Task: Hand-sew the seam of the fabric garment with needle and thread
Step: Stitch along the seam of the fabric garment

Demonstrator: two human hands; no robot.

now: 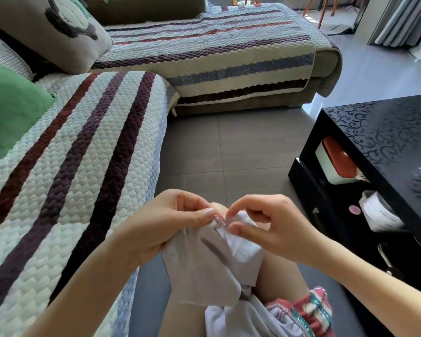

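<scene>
Matt white cloth garment [204,271] — quilted sofa cover [83,147], glossy black table [384,132]

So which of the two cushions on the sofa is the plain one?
The green cushion at the far left edge is plain. The beige cushion behind it carries a dark grey and white cartoon figure.

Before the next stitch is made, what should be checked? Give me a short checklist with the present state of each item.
1. Left hand grips the white garment at its top edge: ok.
2. Right hand is at the same edge, thumb and forefinger pinched close together: ok.
3. Needle held in the right fingers: cannot tell, too small to see.
4. Thread free of tangles: cannot tell, no thread is visible.
5. Seam edge in sight between both hands: ok, a small pinkish strip shows there.
6. Rest of the garment supported: ok, it hangs over the lap.
</scene>
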